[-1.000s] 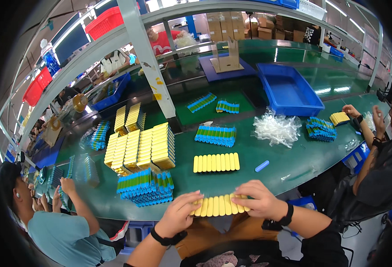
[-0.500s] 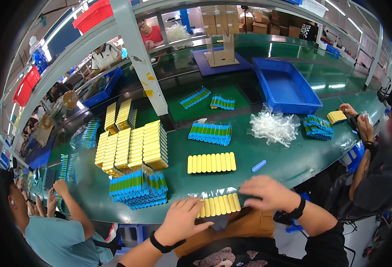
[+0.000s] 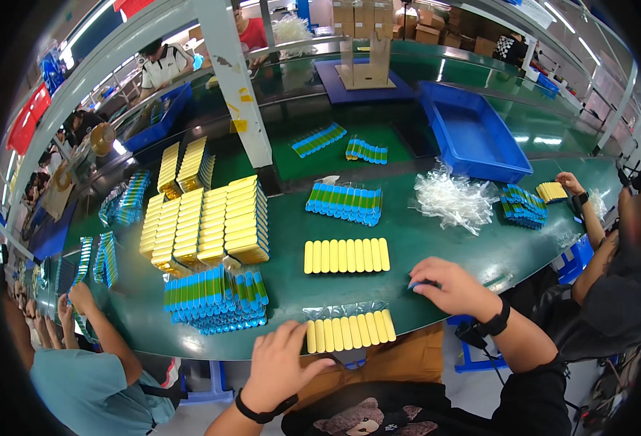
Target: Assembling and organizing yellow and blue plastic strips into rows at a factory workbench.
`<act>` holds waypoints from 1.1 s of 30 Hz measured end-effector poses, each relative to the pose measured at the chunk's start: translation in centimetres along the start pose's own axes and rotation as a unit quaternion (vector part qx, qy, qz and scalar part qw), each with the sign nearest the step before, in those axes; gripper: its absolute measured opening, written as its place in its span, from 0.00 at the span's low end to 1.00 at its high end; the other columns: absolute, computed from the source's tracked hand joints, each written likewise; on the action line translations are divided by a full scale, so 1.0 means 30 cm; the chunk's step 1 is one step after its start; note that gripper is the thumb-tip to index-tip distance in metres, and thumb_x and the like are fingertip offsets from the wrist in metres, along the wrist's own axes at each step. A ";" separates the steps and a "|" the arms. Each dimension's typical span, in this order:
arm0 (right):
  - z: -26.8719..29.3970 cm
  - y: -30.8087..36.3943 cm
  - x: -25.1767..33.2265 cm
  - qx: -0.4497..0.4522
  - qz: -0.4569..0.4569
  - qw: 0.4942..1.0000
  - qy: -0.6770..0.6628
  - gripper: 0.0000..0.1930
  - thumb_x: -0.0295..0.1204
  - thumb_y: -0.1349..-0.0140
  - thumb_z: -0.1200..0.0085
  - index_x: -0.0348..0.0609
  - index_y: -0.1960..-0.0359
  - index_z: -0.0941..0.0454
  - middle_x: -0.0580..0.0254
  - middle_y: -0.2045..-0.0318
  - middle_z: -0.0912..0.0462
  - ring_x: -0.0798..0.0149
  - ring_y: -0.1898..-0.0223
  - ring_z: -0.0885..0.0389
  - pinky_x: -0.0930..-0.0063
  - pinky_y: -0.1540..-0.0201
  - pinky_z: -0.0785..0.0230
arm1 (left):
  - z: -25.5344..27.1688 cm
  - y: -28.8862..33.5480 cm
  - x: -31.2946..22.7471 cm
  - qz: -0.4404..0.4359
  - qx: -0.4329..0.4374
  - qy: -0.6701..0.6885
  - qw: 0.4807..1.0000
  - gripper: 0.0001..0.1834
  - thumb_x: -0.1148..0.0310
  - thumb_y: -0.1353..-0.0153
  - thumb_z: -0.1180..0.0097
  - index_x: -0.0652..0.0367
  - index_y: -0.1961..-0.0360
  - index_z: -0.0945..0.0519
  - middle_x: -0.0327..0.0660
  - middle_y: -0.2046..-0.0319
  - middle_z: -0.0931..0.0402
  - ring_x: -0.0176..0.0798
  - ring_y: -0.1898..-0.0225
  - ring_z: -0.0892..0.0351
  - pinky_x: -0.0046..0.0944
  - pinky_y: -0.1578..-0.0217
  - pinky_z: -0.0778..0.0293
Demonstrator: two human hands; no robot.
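Note:
A row of yellow, round-ended strips like small nail files (image 3: 351, 332), with a clear plastic bag edge (image 3: 346, 311) along its far side, lies at the table's front edge. My left hand (image 3: 282, 357) is at the row's left end, fingers stretched and thumb spread toward the row's near side. Right of it, my right hand (image 3: 451, 289) has fingers and thumb closed on a single blue nail-file-like strip (image 3: 423, 284), mostly hidden by the fingers. Farther in lies a second yellow row (image 3: 347, 256). Beyond that is a bagged stack of blue-and-green strips (image 3: 343, 203).
Tall yellow stacks (image 3: 207, 221) and a blue-green pile (image 3: 215, 298) stand at left. Clear plastic bags (image 3: 451, 198) lie heaped at right before a blue tray (image 3: 473, 131). A metal post (image 3: 237, 94) rises behind. Co-workers sit on both sides, one in a teal shirt (image 3: 98, 389).
My right hand has left the near yellow row's right end, moved right and away, and closed on the loose blue strip. My left hand has shifted slightly left, uncovering more of the row.

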State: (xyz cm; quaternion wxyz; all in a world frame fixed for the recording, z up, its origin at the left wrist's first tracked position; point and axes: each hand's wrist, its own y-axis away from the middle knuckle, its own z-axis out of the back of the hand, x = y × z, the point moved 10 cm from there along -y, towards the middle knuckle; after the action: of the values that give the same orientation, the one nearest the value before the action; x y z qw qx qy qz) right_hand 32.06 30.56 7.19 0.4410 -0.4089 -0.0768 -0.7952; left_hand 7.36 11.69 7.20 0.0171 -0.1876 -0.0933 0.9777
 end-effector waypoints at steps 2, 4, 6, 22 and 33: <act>-0.065 -0.015 0.052 0.068 -0.046 0.997 0.005 0.10 0.26 0.28 0.37 0.42 0.49 0.12 0.50 0.58 0.13 0.46 0.55 0.13 0.57 0.51 0.20 | -0.011 0.054 0.077 0.017 -0.011 0.036 0.999 0.33 0.47 0.46 0.20 0.59 0.47 0.14 0.47 0.48 0.17 0.54 0.49 0.18 0.50 0.47 0.25; -0.150 -0.026 0.087 0.115 -0.026 0.993 0.032 0.10 0.29 0.25 0.41 0.41 0.47 0.15 0.45 0.59 0.12 0.39 0.57 0.13 0.50 0.54 0.20 | 0.000 0.070 0.115 0.013 -0.076 0.073 0.994 0.25 0.52 0.47 0.18 0.59 0.56 0.12 0.44 0.56 0.15 0.51 0.55 0.16 0.47 0.54 0.25; -0.198 -0.045 0.093 0.139 -0.069 0.986 0.055 0.09 0.29 0.25 0.42 0.41 0.48 0.18 0.44 0.60 0.12 0.38 0.58 0.13 0.48 0.55 0.20 | -0.029 0.067 0.148 -0.012 -0.095 0.116 0.989 0.23 0.55 0.47 0.18 0.58 0.57 0.12 0.44 0.58 0.15 0.51 0.57 0.16 0.47 0.56 0.24; -0.674 -0.358 0.310 0.355 0.053 0.915 0.186 0.16 0.26 0.42 0.40 0.40 0.53 0.26 0.46 0.64 0.14 0.36 0.61 0.12 0.42 0.60 0.20 | -0.013 0.083 0.203 -0.047 -0.159 0.234 0.958 0.10 0.72 0.48 0.25 0.59 0.64 0.13 0.45 0.66 0.16 0.51 0.66 0.17 0.46 0.64 0.20; -0.367 -0.127 0.087 0.330 -0.083 0.911 0.234 0.12 0.26 0.37 0.40 0.40 0.54 0.27 0.48 0.62 0.14 0.39 0.58 0.12 0.47 0.58 0.20 | 0.009 0.079 0.197 -0.067 -0.170 0.249 0.951 0.10 0.72 0.49 0.25 0.58 0.65 0.12 0.42 0.66 0.17 0.49 0.67 0.17 0.45 0.65 0.23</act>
State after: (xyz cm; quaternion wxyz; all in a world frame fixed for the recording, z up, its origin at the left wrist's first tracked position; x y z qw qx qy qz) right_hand 22.03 25.85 2.79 0.4890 -0.0348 -0.2633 -0.8309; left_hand 1.78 9.73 4.84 0.0731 -0.4181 -0.2637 0.8662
